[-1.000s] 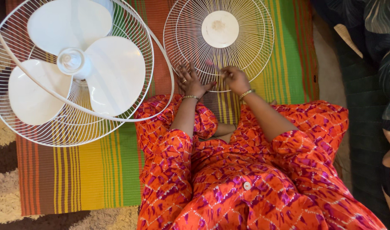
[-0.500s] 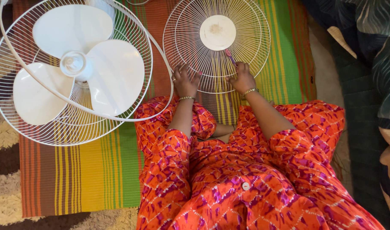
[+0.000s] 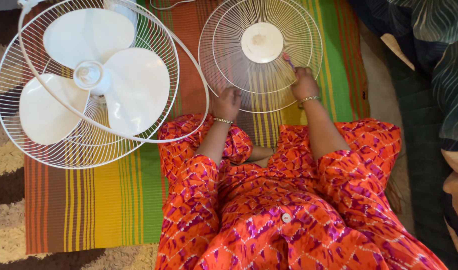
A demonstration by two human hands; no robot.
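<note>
— While the left hand pins the loose fan guard by its rim at seven o'clock, what does the right hand do?

— Its grip is closed on a small pink brush, bristles on the wires at about three o'clock of the hub. Best to stroke along the wires, I think, and hold the rim firm.

— And around it?

— A striped mat on the floor; the fan lies at nine o'clock, dark bedding at the right edge.
</note>
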